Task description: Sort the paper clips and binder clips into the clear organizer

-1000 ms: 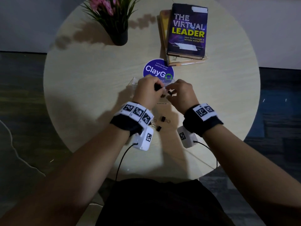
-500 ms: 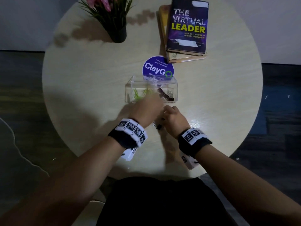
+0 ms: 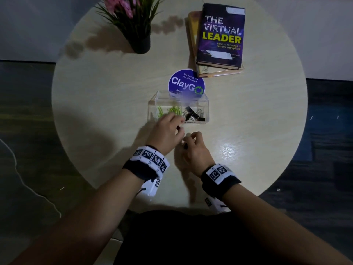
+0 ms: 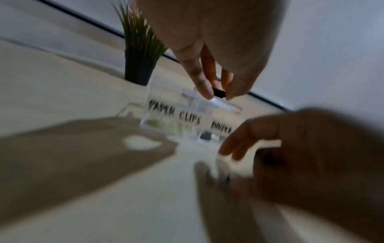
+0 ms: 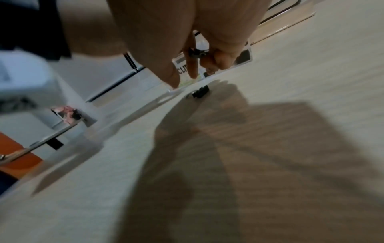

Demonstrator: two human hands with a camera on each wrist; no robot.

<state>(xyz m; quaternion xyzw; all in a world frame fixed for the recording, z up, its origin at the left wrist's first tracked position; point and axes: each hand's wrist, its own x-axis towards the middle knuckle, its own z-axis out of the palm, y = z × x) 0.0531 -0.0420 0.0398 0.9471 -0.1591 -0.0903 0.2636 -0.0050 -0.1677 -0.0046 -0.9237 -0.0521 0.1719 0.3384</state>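
The clear organizer (image 3: 207, 104) stands mid-table, with green paper clips (image 3: 174, 110) in its left compartment and black binder clips (image 3: 193, 115) in its right. My left hand (image 3: 179, 127) hovers at the front wall and pinches a black binder clip (image 4: 218, 93) between thumb and fingertips. Just nearer, my right hand (image 3: 188, 140) pinches another small binder clip (image 5: 195, 53). A third binder clip (image 5: 200, 93) lies loose on the table in front of the organizer. The organizer's front labels (image 4: 175, 114) are blurred.
A round blue ClayGo sticker (image 3: 186, 84) lies behind the organizer. Two stacked books (image 3: 219, 37) sit at the back right and a potted plant (image 3: 138, 35) at the back left. The round wooden table (image 3: 257, 121) has bare surface on both sides.
Both hands drew back from over the organizer to the loose clips in front of it. Now each holds a binder clip, and the left hand has moved forward to the organizer's front wall.
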